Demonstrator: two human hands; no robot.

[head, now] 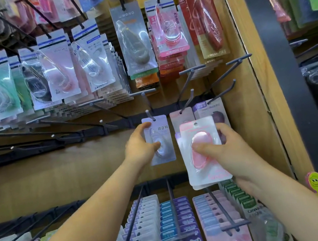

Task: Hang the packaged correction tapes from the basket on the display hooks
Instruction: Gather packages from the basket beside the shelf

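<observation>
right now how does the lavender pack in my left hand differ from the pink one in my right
The lavender pack is pale purple; the pink pack is pink and white. The lavender pack's top sits on a hook; the pink pack is off every hook, its hole free. The lavender pack looks single; the pink pack has another behind it. Both are upright blister packs.

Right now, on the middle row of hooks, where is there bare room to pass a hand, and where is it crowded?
Free: the empty hooks left of the lavender pack, over the bare wooden panel. Crowded: the right corner by the side wall, where hung packs sit behind the pink packs; also the top rows and bottom row.
</observation>
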